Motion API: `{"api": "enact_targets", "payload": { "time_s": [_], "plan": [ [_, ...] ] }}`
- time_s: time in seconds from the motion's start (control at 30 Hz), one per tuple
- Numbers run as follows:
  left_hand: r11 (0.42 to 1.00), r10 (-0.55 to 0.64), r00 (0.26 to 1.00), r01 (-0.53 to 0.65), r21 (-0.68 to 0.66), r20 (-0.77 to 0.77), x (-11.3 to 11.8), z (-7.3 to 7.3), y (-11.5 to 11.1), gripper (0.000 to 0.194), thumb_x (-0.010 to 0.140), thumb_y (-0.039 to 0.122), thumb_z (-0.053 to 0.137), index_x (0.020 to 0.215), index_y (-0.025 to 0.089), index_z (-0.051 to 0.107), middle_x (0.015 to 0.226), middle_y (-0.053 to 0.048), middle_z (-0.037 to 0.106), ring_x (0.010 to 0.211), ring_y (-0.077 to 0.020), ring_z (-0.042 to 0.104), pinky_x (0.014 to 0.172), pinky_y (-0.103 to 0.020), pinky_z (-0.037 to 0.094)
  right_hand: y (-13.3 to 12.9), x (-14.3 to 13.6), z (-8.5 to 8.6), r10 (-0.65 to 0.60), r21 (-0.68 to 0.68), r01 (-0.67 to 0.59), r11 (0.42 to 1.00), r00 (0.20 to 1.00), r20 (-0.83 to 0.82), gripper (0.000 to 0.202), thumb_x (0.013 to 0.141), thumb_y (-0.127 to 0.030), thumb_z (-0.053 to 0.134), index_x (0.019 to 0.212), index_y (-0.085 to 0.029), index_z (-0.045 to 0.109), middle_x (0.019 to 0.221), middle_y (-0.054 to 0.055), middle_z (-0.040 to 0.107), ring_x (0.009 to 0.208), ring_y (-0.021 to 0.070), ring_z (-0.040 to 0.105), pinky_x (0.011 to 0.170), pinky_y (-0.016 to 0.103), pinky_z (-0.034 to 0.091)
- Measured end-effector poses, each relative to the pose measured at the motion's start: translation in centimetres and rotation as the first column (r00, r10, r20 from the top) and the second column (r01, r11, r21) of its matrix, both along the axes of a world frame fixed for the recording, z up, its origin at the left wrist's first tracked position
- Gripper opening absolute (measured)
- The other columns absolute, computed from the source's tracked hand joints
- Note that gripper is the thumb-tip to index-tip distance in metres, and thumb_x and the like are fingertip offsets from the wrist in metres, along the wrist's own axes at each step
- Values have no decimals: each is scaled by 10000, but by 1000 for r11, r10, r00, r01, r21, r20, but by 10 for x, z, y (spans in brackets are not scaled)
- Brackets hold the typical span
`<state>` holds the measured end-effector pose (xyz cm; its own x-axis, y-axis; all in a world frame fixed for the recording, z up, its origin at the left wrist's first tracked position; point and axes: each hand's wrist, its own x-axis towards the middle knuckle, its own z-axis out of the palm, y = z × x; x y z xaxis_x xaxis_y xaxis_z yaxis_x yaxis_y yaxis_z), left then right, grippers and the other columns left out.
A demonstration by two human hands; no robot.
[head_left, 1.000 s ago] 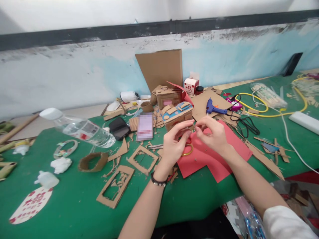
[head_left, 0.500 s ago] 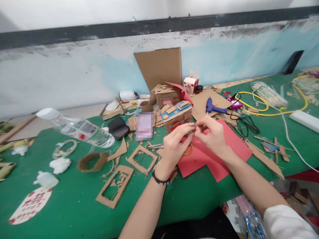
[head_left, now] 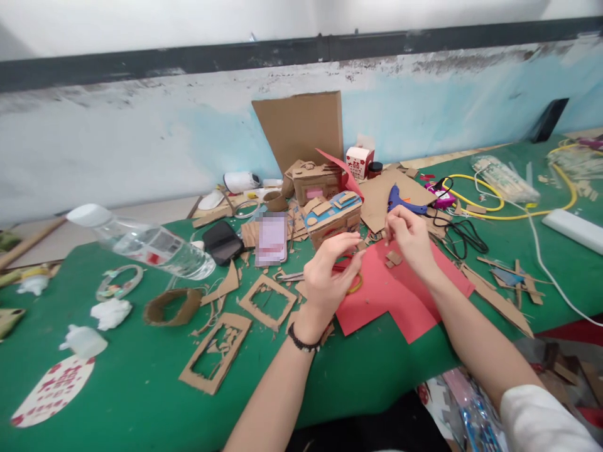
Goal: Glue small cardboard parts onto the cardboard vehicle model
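My left hand (head_left: 330, 276), with a dark beaded bracelet at the wrist, is raised over the red paper's left side. Its thumb and fingers curve towards each other, with a small piece of cardboard (head_left: 362, 245) at their tips. Behind this hand lie scissors (head_left: 340, 266) with red and yellow handles, partly hidden. My right hand (head_left: 409, 242) hovers above the red paper (head_left: 409, 307), thumb and fingertips pinched together; whatever they hold is too small to make out. Just below it shows a small cardboard scrap (head_left: 394, 257).
A cardboard box with a blue top (head_left: 333, 220) stands behind my hands. Beyond my right hand is a blue glue gun (head_left: 402, 202). Cardboard frames (head_left: 214, 355), a tape-like cardboard ring (head_left: 172, 306), a phone (head_left: 272, 238) and a tilted water bottle (head_left: 146, 245) lie leftward.
My hands, which met at the fingertips, have drawn apart. The right hand has moved to the right, and the cardboard scrap below it now shows. The left hand's fingers have parted slightly.
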<state>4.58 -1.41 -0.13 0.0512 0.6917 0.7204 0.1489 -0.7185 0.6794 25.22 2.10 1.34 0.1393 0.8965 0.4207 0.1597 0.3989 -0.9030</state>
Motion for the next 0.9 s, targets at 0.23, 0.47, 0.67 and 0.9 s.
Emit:
{"api": "enact_targets", "payload": {
  "time_s": [0.23, 0.47, 0.67, 0.9],
  "plan": [
    [852, -37, 877, 279, -444, 479, 7, 11, 4, 434, 947, 538, 867, 1278, 271, 782, 1258, -82, 820, 1096, -266, 847, 833, -339, 725, -6, -6, 4, 224, -42, -221, 974, 946, 233, 200, 1001, -409, 771, 951, -251, 659, 779, -30, 709, 638, 151, 658, 590, 280, 543],
    [597, -60, 612, 655, -463, 789, 0, 16, 15, 443, 857, 514, 961, 1146, 222, 797, 1094, -33, 837, 934, -148, 845, 662, -145, 650, 23, 28, -5, -205, 93, 183, 979, 846, 493, 275, 1113, -410, 577, 1191, -236, 775, 1141, 98, 845, 979, 264, 810, 902, 398, 631],
    [536, -29, 538, 720, -441, 842, 0, 21, 11, 305, 925, 346, 918, 1170, 218, 788, 1121, -17, 846, 824, -116, 829, 613, -148, 647, 29, 79, 4, -256, 59, 548, 834, 289, 922, 435, 1092, -348, 528, 1457, -158, 669, 1470, 240, 707, 1340, 426, 661, 1079, 555, 557],
    [536, -88, 523, 742, -402, 848, 2, 21, 11, 329, 859, 383, 973, 1103, 232, 811, 1276, -41, 838, 1038, -176, 839, 796, -204, 686, 59, 88, 2, 63, -167, 509, 845, 215, 974, 439, 1033, -208, 536, 1462, -177, 628, 1484, 220, 685, 1396, 395, 591, 1096, 563, 520]
  ]
}}
